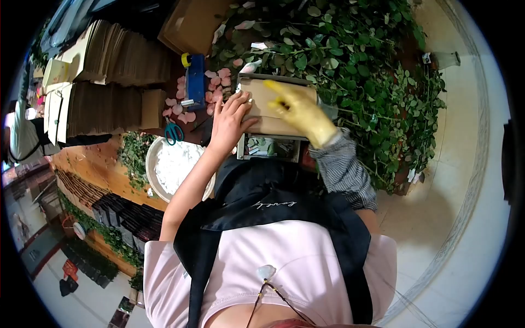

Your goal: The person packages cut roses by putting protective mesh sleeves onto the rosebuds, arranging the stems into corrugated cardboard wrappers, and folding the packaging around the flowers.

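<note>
Lying under the left hand (pixel 229 121), the cardboard (pixel 261 99) looks plain light brown.

Brown cardboard (pixel 260 97) lies across a metal frame (pixel 241 146).

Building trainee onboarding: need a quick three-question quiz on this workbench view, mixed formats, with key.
1. True or false: the right hand wears a yellow glove.
2. The teal-handled scissors are nearest to:
a) the metal frame
b) the white tub
c) the floor tiles
3. Fill in the colour: the loose petals beside the blue block are ____.

Key: 1 true; 2 b; 3 pink
</note>
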Available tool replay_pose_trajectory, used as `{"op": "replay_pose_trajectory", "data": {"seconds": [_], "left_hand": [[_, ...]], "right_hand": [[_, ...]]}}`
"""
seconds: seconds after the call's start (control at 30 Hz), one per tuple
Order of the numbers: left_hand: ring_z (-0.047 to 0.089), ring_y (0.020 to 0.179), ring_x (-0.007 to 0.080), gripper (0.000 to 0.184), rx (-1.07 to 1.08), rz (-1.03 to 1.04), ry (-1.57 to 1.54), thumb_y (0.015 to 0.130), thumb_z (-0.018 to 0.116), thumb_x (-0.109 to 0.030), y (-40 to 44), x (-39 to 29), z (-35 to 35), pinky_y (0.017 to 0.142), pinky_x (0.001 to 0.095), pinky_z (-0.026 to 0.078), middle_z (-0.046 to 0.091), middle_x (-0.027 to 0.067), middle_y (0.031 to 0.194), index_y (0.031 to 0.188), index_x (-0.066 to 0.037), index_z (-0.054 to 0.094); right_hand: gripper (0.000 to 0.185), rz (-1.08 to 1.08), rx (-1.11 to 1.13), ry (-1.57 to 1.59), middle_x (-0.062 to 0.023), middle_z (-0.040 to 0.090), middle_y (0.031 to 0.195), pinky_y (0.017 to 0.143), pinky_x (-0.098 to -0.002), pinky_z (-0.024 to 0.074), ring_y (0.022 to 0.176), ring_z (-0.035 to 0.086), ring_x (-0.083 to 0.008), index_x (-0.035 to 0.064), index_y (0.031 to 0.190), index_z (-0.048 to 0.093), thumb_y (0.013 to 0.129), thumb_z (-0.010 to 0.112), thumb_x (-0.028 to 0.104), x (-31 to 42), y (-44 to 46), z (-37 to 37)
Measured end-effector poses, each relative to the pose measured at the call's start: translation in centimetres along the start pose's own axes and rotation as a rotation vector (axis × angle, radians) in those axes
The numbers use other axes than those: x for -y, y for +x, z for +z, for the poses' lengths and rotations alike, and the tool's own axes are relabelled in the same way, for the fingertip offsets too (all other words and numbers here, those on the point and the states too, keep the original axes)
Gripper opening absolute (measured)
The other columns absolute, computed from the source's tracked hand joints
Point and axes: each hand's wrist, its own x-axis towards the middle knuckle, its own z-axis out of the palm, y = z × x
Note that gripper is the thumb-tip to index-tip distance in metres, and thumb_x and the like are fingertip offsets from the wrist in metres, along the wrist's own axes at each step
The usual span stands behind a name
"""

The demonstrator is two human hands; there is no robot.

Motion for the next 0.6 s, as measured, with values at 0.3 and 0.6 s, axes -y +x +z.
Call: {"op": "replay_pose_trajectory", "data": {"seconds": [0.3,0.6], "left_hand": [[0.064,0.091,0.0322,0.028,-0.062,-0.689,-0.774,0.086,0.071,-0.010,-5.9,0.8,0.0,0.082,0.0381,0.051,0.066,0.0163,0.095,0.111,0.001,0.063],[0.057,0.078,0.0384,0.017,-0.063,-0.489,-0.567,0.092,0.063,-0.015,-2.8,1.2,1.5,0.070,0.0445,0.045,0.060,0.0179,0.079,0.085,0.000,0.062]], "right_hand": [[0.054,-0.211,0.032,-0.169,-0.0111,0.067,0.082,0.068,-0.0440,0.0514,0.075,0.064,-0.0323,0.0168,0.136,0.053,0.085,0.069,0.020,1.2,-0.1,3.0],[0.050,-0.227,0.035,-0.264,-0.0104,0.065,0.075,0.065,-0.0457,0.0496,0.071,0.063,-0.0324,0.0133,0.132,0.056,0.084,0.068,0.019,3.0,0.5,1.4]]}}
